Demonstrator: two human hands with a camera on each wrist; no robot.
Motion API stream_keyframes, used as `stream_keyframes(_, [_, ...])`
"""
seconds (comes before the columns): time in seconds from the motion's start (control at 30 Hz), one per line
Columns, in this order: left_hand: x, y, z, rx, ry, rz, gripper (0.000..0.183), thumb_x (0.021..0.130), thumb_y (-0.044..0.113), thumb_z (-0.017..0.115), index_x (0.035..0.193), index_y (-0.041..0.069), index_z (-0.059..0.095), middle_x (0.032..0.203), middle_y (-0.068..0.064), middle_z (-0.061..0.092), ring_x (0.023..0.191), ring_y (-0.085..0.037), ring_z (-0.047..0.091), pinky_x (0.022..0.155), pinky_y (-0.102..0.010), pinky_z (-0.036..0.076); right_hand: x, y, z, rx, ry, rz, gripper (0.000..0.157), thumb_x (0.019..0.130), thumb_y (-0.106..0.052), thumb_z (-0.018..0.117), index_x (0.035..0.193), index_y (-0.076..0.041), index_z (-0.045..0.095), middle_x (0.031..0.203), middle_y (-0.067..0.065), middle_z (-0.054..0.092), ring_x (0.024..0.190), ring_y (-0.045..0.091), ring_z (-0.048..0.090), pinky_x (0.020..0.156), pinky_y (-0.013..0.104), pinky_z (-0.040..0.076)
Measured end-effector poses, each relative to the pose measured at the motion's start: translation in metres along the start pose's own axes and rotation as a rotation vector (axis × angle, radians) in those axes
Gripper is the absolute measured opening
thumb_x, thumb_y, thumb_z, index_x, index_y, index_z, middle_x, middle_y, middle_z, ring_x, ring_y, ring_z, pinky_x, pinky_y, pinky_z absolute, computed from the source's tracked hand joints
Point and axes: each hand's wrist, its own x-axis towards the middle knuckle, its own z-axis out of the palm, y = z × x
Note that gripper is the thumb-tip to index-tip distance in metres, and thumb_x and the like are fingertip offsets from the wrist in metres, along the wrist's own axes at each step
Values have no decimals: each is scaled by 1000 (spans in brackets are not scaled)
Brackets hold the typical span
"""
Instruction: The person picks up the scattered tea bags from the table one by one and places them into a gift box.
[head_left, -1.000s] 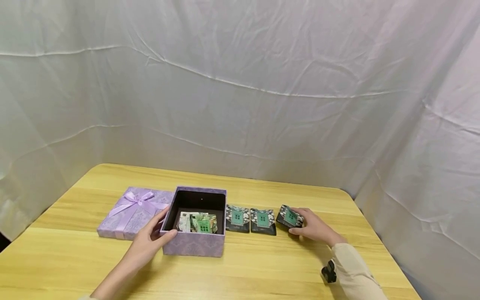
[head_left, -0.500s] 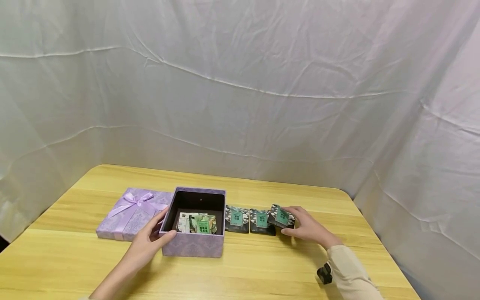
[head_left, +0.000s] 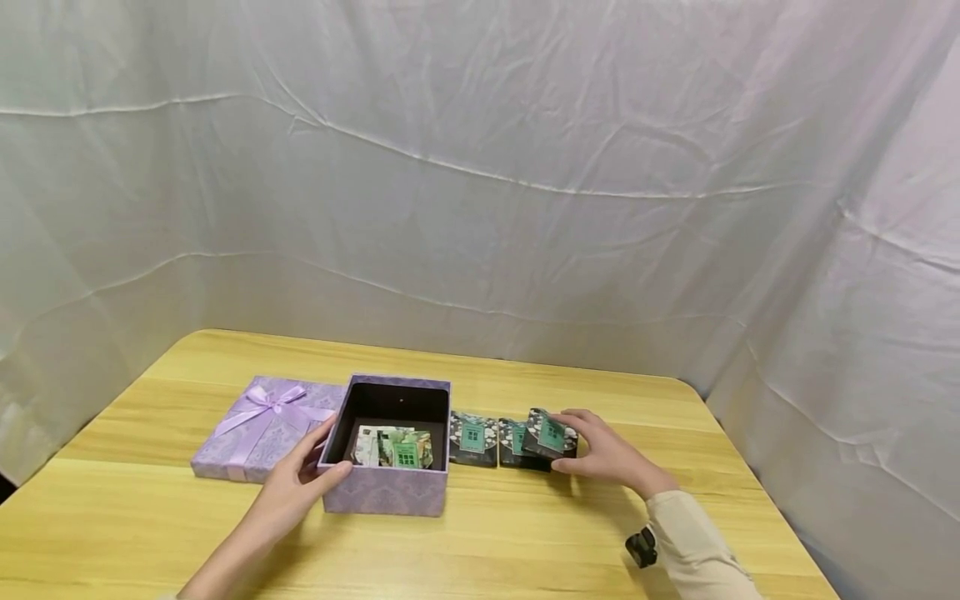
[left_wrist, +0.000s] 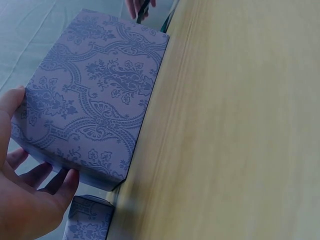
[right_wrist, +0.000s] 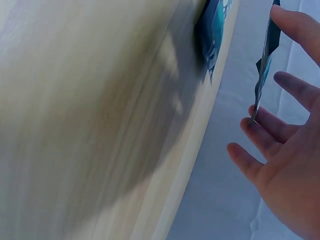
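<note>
A purple patterned gift box (head_left: 386, 490) stands with its top open, dark inside. Two flat sachets lie in it, one pale and one green (head_left: 405, 450). My left hand (head_left: 288, 487) holds the box at its near left corner, thumb on the front wall, fingers along the left side. In the left wrist view the outer wall of the box (left_wrist: 95, 95) shows. My right hand (head_left: 600, 454) pinches a black floral sachet (head_left: 551, 433) with a green label between thumb and fingers, tilted and raised. It partly covers a second black sachet (head_left: 512, 442); another sachet (head_left: 474, 439) lies beside the box.
The purple lid (head_left: 262, 425) with its ribbon bow lies left of the box, close against it. A small black device (head_left: 642, 547) is at the right wrist. White cloth (head_left: 480, 208) hangs behind the wooden table (head_left: 487, 550).
My right hand has moved left with the held sachet, which now overlaps the middle sachet. My left hand and the gift box have stayed in place.
</note>
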Motion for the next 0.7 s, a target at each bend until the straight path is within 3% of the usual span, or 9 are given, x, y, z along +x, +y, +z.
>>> stream_keyframes(0.43, [0,0,-1,-1,-3,-14,68,92,18,67,151,9,33,143,-29,41,119,-42,52,88,-15,43,6,-22,-2,2,-8,-44,72,84,-35,75,145,-13,45,147,17,37,134,39,34,101,60,35])
stream_keyframes(0.7, [0,0,0,-1,-2,-9,69,92,18,68,151,9,33,143,-29,41,119,-42,52,88,-15,43,18,-35,-6,-6,-17,-95,71,85,-34,74,146,-13,44,147,20,36,133,40,33,102,61,34])
